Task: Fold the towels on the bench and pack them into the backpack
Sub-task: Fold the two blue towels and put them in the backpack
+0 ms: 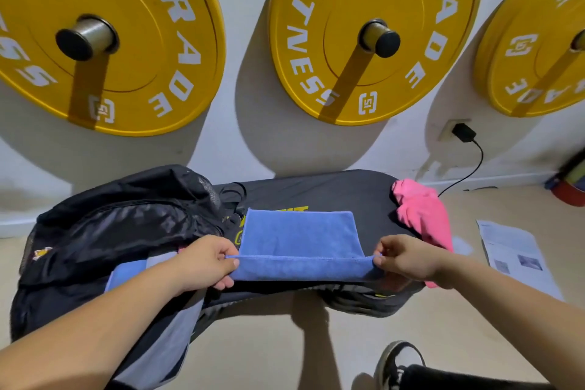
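Two corners of the blue towel (300,237) are pinched, one by my left hand (205,263), one by my right hand (405,258); its far half lies flat on the black bench (348,193) beyond my fingers. The backpack (120,225) sits just left of my left fingers and the crumpled pink towel (421,215) just beyond my right, while a yellow plate (395,79) above reads "FITNESS".

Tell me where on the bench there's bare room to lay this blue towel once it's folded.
Bare bench shows in a strip behind the blue towel, toward the wall, and in a gap between it and the pink towel. The left end is crowded by the backpack; the pink towel covers the right end.
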